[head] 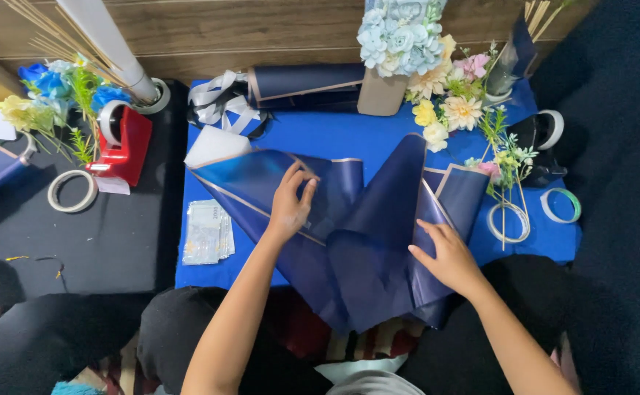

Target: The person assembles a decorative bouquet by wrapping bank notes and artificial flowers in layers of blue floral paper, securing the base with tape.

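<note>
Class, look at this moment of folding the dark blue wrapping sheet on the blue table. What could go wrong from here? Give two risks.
1. The wrapping sheet hangs over the table's near edge onto the lap; only the left hand and right hand press it, so it may slide off.
2. The loose flower stems lie right beside the raised fold; lifting the sheet might sweep them away.

The dark navy wrapping sheet (364,234) with thin pale edging looks like a smooth, semi-glossy translucent film, catching soft light along its folds. Beneath it the bright blue counter (320,139) covering appears matt, like cloth or paper. The red tape dispenser (124,143) near the counter's left edge is shiny plastic. The wall panel (261,29) beyond the far edge is grained brown wood.
</note>
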